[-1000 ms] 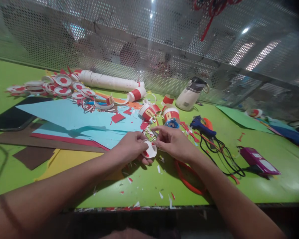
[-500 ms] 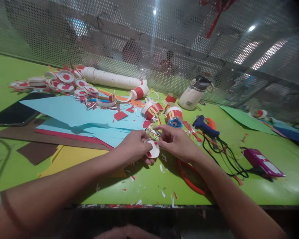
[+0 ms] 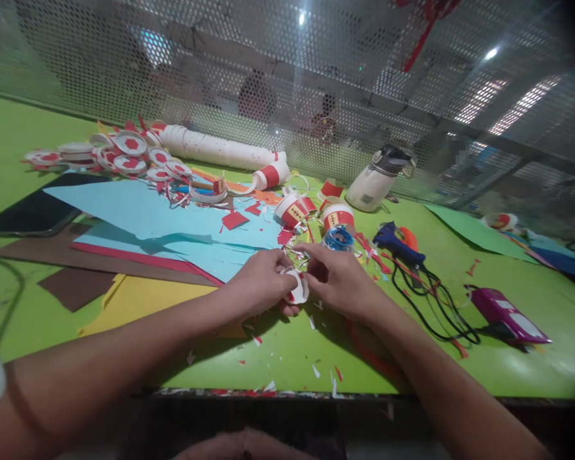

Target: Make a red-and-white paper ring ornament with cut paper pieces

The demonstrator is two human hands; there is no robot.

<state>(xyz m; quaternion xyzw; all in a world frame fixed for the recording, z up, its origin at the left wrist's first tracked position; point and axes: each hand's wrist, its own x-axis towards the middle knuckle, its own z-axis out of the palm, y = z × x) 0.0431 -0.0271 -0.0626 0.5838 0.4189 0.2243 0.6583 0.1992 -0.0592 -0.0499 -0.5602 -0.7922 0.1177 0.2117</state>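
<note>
My left hand (image 3: pixel 263 281) is closed on a small round white paper cup base (image 3: pixel 298 291) with red on it, pinched between thumb and fingers just above the table. My right hand (image 3: pixel 340 278) is beside its right edge, fingers bent and thumb close to the rim. Something thin seems to lie between those fingertips, too small to make out. Just beyond the hands are cut red-and-white paper cups (image 3: pixel 291 209), a blue tape roll (image 3: pixel 338 237) and paper scraps. Under my right forearm lies a blurred orange-red curved thing (image 3: pixel 374 351).
Left lie blue paper sheets (image 3: pixel 172 217), yellow paper (image 3: pixel 148 297), a dark tablet-like slab (image 3: pixel 33 207) and a pile of red-white discs (image 3: pixel 130 144). Behind is a long stack of cups (image 3: pixel 215 144). Right are a bottle (image 3: pixel 371 185), a blue glue gun (image 3: pixel 397 243) and a purple box (image 3: pixel 505 314).
The white base has turned slightly in my left hand, so its face shows more hollow. My right hand stays close, its fingers shifted a little. The whole view has moved slightly.
</note>
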